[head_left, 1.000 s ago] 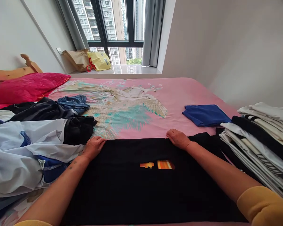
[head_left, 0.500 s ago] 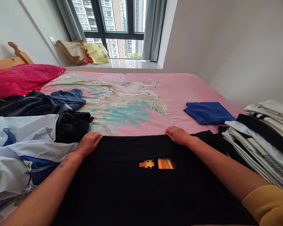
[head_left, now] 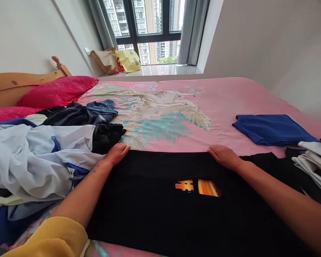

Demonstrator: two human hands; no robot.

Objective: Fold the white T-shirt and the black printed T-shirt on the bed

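The black cloth is lying flat on the pink bed, showing bright orange patches. The left hand and right hand are holding its far edge, well apart from each other.

The left hand and right hand are palm down, fingers curled. Both arms reach forward, apart.

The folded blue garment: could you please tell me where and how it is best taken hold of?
Probably by the left edge of the folded blue garment, all layers together, with the right hand coming from the left: it lies flat, and that edge meets pink bedsheet, while stacked clothes sit by its near right corner.
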